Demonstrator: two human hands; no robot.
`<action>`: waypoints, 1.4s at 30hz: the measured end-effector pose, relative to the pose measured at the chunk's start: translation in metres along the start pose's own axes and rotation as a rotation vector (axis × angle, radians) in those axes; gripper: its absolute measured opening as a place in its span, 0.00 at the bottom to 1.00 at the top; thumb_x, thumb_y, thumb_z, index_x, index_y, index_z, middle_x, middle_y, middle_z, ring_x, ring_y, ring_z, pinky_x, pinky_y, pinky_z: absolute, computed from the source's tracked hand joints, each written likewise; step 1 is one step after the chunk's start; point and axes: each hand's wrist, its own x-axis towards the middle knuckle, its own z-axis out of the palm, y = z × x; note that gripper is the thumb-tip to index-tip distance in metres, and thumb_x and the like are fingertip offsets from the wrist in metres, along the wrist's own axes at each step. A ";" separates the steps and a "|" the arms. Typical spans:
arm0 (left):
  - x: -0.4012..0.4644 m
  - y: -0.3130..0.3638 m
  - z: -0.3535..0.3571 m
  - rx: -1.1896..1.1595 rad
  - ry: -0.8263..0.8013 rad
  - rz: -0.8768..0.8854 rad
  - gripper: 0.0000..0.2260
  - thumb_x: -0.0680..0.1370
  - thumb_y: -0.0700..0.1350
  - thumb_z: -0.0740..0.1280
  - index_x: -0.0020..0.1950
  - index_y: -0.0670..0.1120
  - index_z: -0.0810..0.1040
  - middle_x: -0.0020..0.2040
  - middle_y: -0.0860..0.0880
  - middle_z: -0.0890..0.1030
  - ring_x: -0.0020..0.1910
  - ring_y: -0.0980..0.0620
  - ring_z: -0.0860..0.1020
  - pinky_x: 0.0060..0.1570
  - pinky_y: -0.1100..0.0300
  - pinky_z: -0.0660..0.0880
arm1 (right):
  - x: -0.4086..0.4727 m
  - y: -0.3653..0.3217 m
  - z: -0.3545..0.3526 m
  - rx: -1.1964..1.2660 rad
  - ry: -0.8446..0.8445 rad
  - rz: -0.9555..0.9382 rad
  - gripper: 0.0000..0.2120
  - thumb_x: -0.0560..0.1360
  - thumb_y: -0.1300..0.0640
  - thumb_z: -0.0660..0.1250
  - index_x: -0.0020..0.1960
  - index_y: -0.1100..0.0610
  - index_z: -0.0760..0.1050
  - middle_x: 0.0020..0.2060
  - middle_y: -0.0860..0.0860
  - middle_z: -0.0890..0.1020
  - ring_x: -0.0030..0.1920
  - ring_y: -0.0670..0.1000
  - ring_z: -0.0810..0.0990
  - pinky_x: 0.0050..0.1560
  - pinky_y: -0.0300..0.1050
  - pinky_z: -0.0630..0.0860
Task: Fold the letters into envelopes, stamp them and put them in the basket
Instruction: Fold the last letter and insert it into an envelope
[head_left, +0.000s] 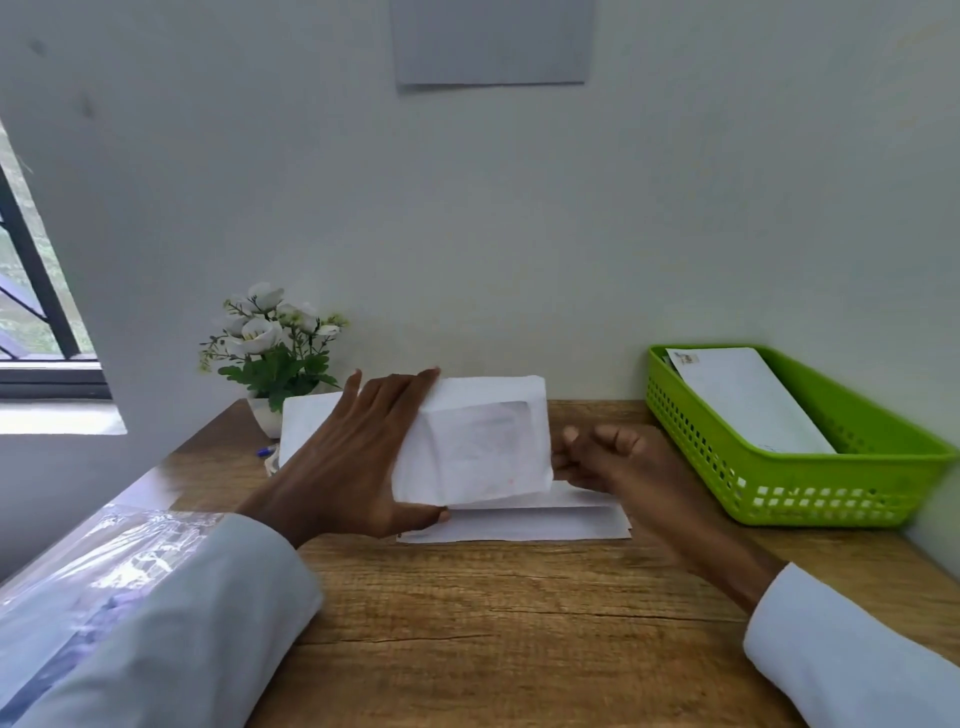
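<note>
My left hand (358, 457) holds a white envelope (483, 441) upright above the desk, thumb under its lower edge and fingers along its top left. A folded letter shows faintly through the paper. My right hand (608, 457) sits at the envelope's right edge, fingers curled, touching its lower right corner. Beneath them lies a small pile of white letters (524, 519) flat on the wooden desk (493, 623). The green basket (810, 483) stands at the right with one stamped envelope (743, 400) inside.
A potted white flower (272, 348) stands at the back left against the wall. Another white sheet (304, 421) lies behind my left hand, with a blue pen (266, 451) beside it. A clear plastic sleeve (78, 582) lies at the desk's left edge. A window (31, 291) is at far left.
</note>
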 end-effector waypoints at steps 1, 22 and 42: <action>-0.001 -0.002 0.000 -0.016 -0.006 -0.009 0.55 0.63 0.74 0.66 0.79 0.44 0.50 0.71 0.46 0.65 0.69 0.47 0.63 0.74 0.39 0.54 | -0.001 0.003 0.001 -0.201 0.006 -0.067 0.09 0.76 0.50 0.71 0.46 0.55 0.85 0.42 0.50 0.88 0.43 0.49 0.85 0.45 0.43 0.79; -0.009 -0.024 0.006 -0.084 -0.002 -0.035 0.50 0.60 0.70 0.74 0.73 0.46 0.61 0.66 0.49 0.68 0.61 0.51 0.66 0.62 0.53 0.66 | 0.002 0.021 0.018 -1.003 -0.258 -0.043 0.37 0.69 0.28 0.63 0.73 0.44 0.66 0.71 0.46 0.70 0.70 0.52 0.67 0.69 0.54 0.66; -0.008 -0.016 0.008 -0.095 -0.004 -0.023 0.52 0.60 0.72 0.71 0.76 0.49 0.56 0.66 0.52 0.67 0.60 0.56 0.64 0.62 0.57 0.64 | 0.019 -0.011 0.011 -0.905 -0.449 0.256 0.34 0.63 0.41 0.79 0.64 0.49 0.71 0.61 0.47 0.75 0.62 0.50 0.71 0.65 0.52 0.72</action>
